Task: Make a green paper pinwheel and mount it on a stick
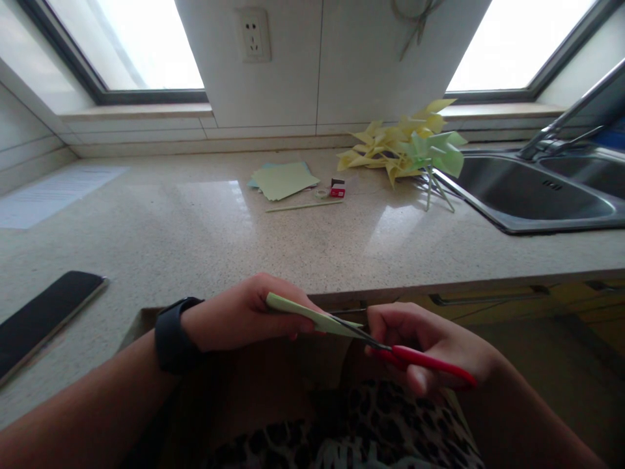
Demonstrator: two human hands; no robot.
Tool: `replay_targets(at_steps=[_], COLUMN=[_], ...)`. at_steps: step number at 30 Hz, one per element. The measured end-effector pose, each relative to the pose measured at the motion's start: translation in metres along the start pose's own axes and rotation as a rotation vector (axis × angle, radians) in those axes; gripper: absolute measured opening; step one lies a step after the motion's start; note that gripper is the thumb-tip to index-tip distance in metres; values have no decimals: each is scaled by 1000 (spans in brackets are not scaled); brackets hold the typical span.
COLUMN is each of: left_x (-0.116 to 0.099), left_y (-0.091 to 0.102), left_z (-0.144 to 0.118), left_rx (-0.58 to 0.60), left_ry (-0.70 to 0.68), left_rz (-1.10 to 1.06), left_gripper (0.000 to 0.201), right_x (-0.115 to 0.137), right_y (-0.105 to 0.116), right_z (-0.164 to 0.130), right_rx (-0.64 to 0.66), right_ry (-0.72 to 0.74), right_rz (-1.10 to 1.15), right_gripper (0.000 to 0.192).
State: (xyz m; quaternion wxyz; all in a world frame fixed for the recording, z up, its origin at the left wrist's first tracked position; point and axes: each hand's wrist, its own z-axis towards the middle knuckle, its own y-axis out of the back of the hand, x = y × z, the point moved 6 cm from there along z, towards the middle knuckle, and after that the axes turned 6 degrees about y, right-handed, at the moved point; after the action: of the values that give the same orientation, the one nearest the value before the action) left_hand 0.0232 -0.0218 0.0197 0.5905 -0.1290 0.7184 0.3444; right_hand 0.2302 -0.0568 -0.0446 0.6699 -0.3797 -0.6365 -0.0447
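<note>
My left hand (249, 312), with a dark watch (176, 335) on its wrist, is closed on a pale green sheet of paper (293, 309), thumb on the near side. The sheet is seen almost edge-on, low in front of the counter's edge. My right hand (430, 345) grips red-handled scissors (424, 361), its thumb at the lower handle. The scissor blades point left and lie along the paper's right part. How far the blades are apart, and whether there is a cut, cannot be made out.
A stack of coloured paper (286, 180), a thin stick (305, 206), a roll of tape (321, 193) and a small red box (338, 189) lie on the counter (185, 241). Paper pinwheels (390, 148) lie by the sink (527, 189). A phone (43, 316) and printed sheets (53, 195) are left.
</note>
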Motion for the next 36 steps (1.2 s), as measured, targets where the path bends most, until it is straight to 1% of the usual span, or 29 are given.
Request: replay_targets(at_steps=[6, 10, 13, 17, 20, 24, 30, 36], left_x=[-3, -2, -1, -4, -7, -9, -12, -14], left_y=[0, 1, 1, 0, -2, -4, -7, -8], left_z=[0, -1, -1, 0, 1, 2, 2, 2], left_rx=[-9, -15, -15, 5, 15, 21, 35, 37], left_ry=[-7, -4, -13, -45, -57, -51, -51, -70], left_rz=[3, 2, 5, 24, 26, 8, 23, 10], left_gripper=[21, 19, 20, 22, 22, 21, 20, 21], right_x=[6, 5, 4, 3, 2, -3, -4, -1], right_y=[-2, -1, 0, -2, -5, -6, -5, -6], right_z=[1, 1, 1, 2, 3, 3, 5, 6], right_rx=[-36, -35, -54, -25, 35, 93, 65, 38], right_ry=[22, 8, 4, -5, 5, 22, 27, 48], right_rz=[-25, -64, -47, 13, 59, 123, 119, 118], right_gripper=[53, 52, 54, 57, 58, 66, 76, 72])
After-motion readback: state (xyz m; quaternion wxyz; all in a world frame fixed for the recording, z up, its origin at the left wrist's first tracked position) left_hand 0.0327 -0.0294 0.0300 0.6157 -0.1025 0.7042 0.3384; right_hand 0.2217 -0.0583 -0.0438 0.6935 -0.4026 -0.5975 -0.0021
